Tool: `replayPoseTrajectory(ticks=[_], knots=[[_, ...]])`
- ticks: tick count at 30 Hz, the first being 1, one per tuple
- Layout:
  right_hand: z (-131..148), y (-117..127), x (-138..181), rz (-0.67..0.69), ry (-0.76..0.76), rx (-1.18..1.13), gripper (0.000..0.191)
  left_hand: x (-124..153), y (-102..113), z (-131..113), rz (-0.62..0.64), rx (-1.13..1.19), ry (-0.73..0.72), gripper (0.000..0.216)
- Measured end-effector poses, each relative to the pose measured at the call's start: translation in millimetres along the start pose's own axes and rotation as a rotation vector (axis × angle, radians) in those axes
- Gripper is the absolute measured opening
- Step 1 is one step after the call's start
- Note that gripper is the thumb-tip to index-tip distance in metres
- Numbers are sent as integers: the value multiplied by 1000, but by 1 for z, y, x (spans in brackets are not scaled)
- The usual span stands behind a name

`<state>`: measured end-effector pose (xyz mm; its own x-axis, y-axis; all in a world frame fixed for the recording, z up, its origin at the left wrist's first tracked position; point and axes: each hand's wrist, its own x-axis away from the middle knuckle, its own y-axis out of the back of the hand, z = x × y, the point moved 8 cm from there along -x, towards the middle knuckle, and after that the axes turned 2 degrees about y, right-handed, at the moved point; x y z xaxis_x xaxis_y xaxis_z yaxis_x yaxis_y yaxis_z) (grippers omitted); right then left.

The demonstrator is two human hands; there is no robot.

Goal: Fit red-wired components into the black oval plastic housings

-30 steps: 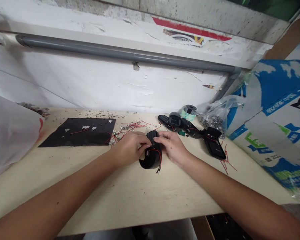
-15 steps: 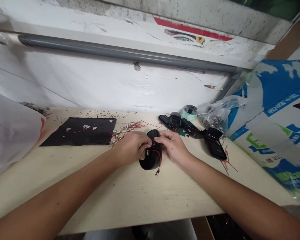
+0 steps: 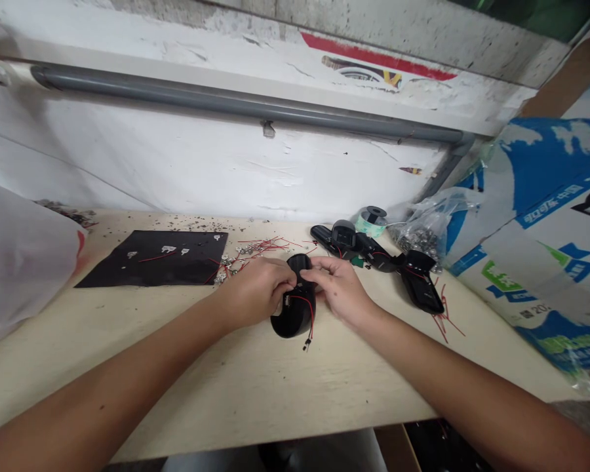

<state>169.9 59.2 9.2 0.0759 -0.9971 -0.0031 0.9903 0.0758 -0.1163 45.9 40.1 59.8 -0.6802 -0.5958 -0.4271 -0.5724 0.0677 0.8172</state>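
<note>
Housing [image 3: 291,321], black and hollow, sits between both hands, on or just above the surface [image 3: 255,400]; contact unclear. Red wire [image 3: 313,313] crosses its bowl, tail end hanging past the rim. Left hand [image 3: 255,293]: fingers pressed together at housing's left side, tips partly hidden. Right hand [image 3: 343,290]: thumb and fingers pinching housing's right edge. Beyond housing, rightward: clear bag [image 3: 425,229] holding small metal parts. Far left of housing: white bag [image 3: 24,252], contents hidden.
</note>
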Motion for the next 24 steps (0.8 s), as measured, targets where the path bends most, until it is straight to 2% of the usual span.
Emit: replayPoseTrajectory(ticks=[4, 8, 10, 13, 14, 16, 19, 21, 24], knots=[[3, 1, 1, -27, 24, 45, 23, 1, -3, 1, 13, -40, -3, 24], [-3, 5, -3, -28, -16, -47, 25, 3, 2, 11, -117, 132, 74, 15], [-7, 8, -5, -46, -56, -156, 27, 4, 8, 21, -227, 283, 157, 10], [-8, 11, -6, -76, -81, -313, 30, 9, 14, 43, -410, 593, 360, 32], [-7, 10, -6, -68, -83, -342, 30, 11, 12, 50, -432, 711, 443, 35], [-6, 5, -6, -11, -90, -364, 29, 11, -2, 59, -356, 972, 570, 33], [-7, -3, -6, 86, -105, -381, 30, 10, -26, 55, -121, 1295, 665, 26], [-9, -6, -5, 125, -134, -376, 32, 12, -34, 53, -43, 1380, 706, 23], [-9, -9, -2, 175, -169, -350, 33, 14, -36, 55, -25, 1404, 735, 19]])
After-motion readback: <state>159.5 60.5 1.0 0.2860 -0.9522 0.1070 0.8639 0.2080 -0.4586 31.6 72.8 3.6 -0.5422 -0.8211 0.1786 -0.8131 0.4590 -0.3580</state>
